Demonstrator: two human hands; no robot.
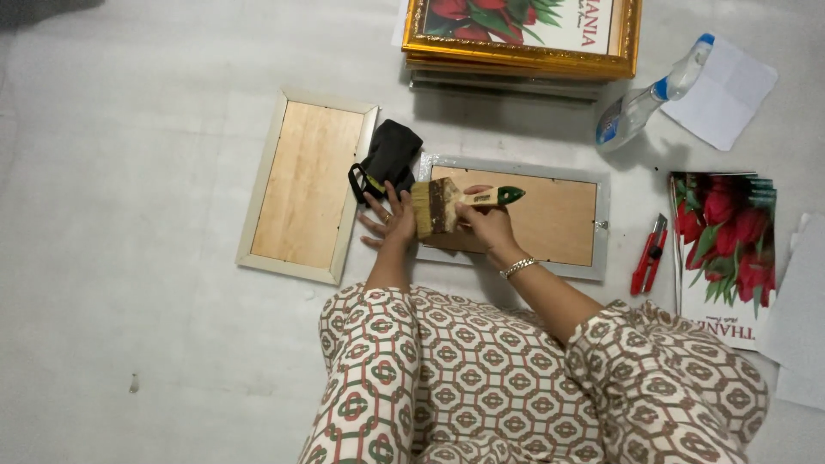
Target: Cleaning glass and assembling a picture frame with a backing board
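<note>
Overhead view. I am gripping a wide paintbrush (pixel 447 204) in my right hand (pixel 488 225), fingers closed round its green-tipped handle, the bristles pointing toward nine o'clock over the left end of the silver picture frame (pixel 516 219) lying back-up in front of my knees. My left hand (pixel 387 225) is lying flat with fingers spread, holding nothing and pressing on the frame's left edge to steady it. To do this stroke well, I judge that the bristles should be travelling along the wooden backing toward the rim, with light pressure and the flat hand keeping the frame from sliding. At ten o'clock of the brush a black cloth pouch (pixel 387 159) is lying just beside the frame corner; at nine o'clock a second, paler frame (pixel 305 185) is lying near. At three o'clock a red utility knife (pixel 650 254) and a pile of tulip prints (pixel 726 249) are sitting near the frame's right end; a spray bottle (pixel 653 94) and stacked gold frames (pixel 524 39) are lying at one and twelve o'clock. Open floor (pixel 129 258) is stretching widest beyond the pale frame at nine o'clock.
</note>
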